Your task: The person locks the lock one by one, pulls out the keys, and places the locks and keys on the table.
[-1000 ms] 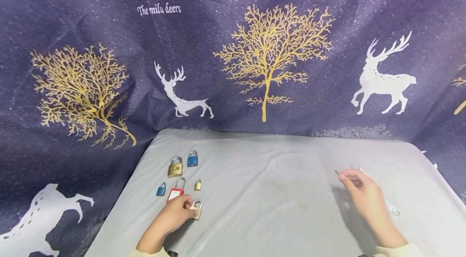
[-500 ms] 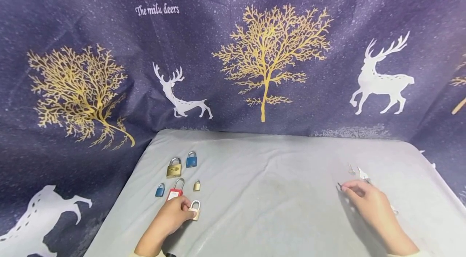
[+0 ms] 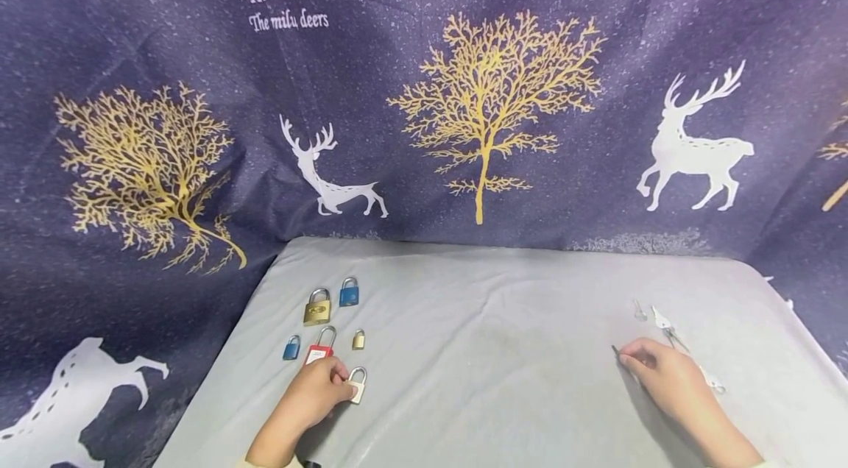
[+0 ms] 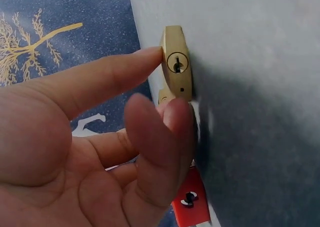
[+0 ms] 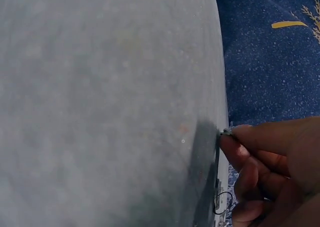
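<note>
My left hand holds a brass padlock by its body, its shackle pointing away from me. In the left wrist view, the keyhole end of this padlock faces the camera, and one fingertip presses its side. Partly behind that hand lies a red padlock with a white label. On the right, my right hand pinches a small key between thumb and forefinger, a short dark end sticking out to the left. Most of the key is covered by the fingertips.
Beyond the left hand lie a large brass padlock, a blue one, a smaller blue padlock and a small brass padlock. Loose keys lie by the right hand on the grey cloth. A printed curtain hangs behind.
My right hand has come nearer to me with the key, and more of the loose keys show beyond it. The left hand stays almost in place on the brass padlock.
</note>
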The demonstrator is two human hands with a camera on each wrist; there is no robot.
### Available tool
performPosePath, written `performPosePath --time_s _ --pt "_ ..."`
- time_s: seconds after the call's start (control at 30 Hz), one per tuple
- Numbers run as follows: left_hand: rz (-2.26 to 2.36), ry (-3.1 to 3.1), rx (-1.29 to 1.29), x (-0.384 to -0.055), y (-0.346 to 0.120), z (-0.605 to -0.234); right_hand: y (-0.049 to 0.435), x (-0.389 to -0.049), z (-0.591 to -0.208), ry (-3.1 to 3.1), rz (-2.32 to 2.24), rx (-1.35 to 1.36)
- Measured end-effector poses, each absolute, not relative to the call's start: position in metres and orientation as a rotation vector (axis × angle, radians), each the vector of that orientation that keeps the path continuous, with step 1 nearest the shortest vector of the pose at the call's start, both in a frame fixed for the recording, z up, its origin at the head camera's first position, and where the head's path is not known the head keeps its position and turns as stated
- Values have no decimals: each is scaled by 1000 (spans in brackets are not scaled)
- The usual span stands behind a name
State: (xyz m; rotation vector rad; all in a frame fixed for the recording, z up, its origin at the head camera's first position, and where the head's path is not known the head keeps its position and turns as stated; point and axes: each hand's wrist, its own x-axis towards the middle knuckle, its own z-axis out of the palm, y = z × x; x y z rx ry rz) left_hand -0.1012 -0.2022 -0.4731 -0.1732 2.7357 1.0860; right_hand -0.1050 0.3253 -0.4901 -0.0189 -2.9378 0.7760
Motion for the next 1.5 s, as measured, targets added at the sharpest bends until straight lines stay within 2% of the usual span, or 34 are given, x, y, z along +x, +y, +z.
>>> performPosePath --time_s 0.87,1.07,1.5 --pt "1046 2748 -163 -104 -201 -471 331 -115 -495 -2959 560 209" --pt "958 2849 -73 -107 -198 -467 332 -117 -496 -2958 541 223" --pt "1059 2983 96 -128 -159 -441 300 -117 -471 -2771 665 270"
